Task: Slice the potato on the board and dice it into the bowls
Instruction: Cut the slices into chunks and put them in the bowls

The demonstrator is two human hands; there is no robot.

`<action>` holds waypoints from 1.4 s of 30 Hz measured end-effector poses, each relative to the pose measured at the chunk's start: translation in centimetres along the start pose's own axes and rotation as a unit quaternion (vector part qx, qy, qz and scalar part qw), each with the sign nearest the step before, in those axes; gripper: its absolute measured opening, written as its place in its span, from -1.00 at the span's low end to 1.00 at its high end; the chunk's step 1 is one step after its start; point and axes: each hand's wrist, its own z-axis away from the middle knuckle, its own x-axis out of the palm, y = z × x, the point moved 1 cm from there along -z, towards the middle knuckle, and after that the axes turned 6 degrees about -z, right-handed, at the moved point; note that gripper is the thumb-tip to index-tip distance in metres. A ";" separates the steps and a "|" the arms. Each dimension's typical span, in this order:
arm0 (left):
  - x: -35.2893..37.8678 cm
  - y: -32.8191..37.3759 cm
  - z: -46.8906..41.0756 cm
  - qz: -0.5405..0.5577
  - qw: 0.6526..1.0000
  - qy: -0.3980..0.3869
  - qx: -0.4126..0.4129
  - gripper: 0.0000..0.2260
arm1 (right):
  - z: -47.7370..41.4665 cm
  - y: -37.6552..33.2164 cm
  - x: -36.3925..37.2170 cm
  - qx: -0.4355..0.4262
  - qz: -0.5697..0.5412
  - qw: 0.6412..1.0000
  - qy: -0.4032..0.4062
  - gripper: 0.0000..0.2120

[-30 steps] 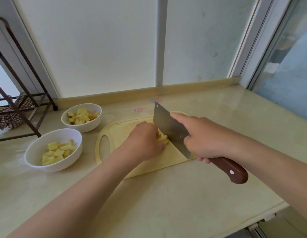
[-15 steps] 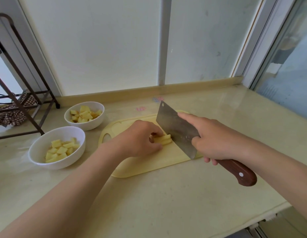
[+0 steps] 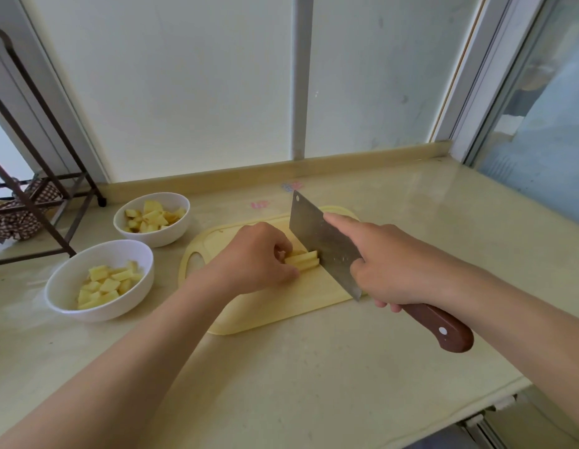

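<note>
A few pale yellow potato strips [image 3: 303, 260] lie stacked on the yellow cutting board [image 3: 268, 314]. My left hand [image 3: 255, 259] curls over their left end and holds them down. My right hand [image 3: 398, 265] grips the brown handle of a cleaver [image 3: 320, 241], index finger stretched along the blade's spine. The blade stands on edge against the right end of the strips. Two white bowls hold potato dice: the near bowl [image 3: 71, 280] at the left and the far bowl [image 3: 178, 228] behind it.
A dark metal rack [image 3: 38, 202] with a checked cloth stands at the far left on the beige counter [image 3: 314, 384]. A frosted window and its sill run along the back. The counter's front edge drops off at the lower right.
The cleaver and my right hand have shifted slightly along the strips, and more of the strips shows beside my left fingers. The bowls and board have stayed in place.
</note>
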 end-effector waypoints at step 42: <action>2.8 -1.6 -0.5 0.020 0.967 0.136 0.213 -0.88 | 2.6 -0.1 0.1 -0.020 -0.031 0.998 0.041 -0.21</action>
